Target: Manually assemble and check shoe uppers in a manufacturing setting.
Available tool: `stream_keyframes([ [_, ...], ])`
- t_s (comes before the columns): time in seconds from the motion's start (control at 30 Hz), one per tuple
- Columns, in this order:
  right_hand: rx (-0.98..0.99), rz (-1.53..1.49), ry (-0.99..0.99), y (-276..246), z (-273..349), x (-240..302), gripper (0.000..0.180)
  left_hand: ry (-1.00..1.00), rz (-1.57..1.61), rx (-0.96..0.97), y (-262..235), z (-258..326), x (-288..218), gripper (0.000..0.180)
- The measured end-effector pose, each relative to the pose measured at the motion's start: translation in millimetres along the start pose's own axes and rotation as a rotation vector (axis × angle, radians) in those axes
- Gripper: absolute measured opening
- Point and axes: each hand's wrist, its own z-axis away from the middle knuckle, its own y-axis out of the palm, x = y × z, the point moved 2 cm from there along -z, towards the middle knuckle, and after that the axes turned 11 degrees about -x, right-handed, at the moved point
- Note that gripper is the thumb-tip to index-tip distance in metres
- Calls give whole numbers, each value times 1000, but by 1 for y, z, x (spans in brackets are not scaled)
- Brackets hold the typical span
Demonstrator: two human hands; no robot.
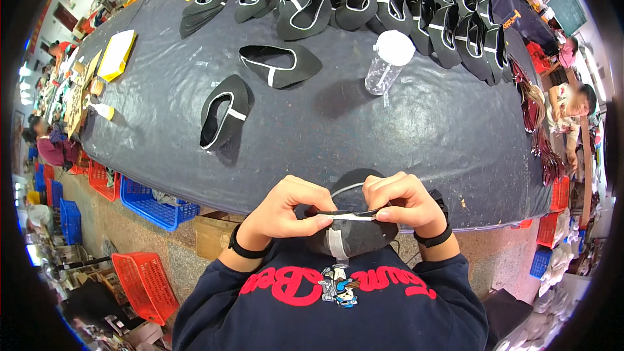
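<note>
Fingers of the left hand [286, 207] and right hand [408, 203] pinch the white-edged rim of a black shoe upper [365, 235], partly hidden, at the table's [325, 130] near edge. Beyond lie two loose uppers [303, 66], left of a lidded clear cup [383, 77], which stands before massed uppers [356, 19]. Farther left lies a squeeze bottle [103, 110]; a blue basket [155, 211] sits below.

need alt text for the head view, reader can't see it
A person's left hand and right hand pinch the white-trimmed edge of a black shoe upper by a dark table. Two separate uppers and a clear bottle sit mid-table; more uppers crowd the far side.
</note>
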Motion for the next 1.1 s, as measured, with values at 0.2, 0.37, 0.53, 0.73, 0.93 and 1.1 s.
stream_keyframes([
  [0.2, 6, 4, -30, 0, 3, -1, 10, 40, 44, -18, 7, 3, -8, 12],
  [0.37, 2, -6, -48, -1, 4, -4, 11, -30, 15, -7, 8, 2, -10, 10],
  [0.53, -113, -28, 30, 0, 5, -7, 29, -86, -27, -61, 10, 1, -4, 7],
  [0.73, 32, 25, 77, 2, 8, -16, 11, -108, 71, 165, 11, 0, 10, 10],
  [0.93, 303, 213, 282, 3, 4, -38, 19, -253, 449, 136, -28, 30, 44, 19],
  [1.1, 177, 621, 80, -1, -23, -61, 20, -429, -455, 325, -67, 31, 8, 24],
])
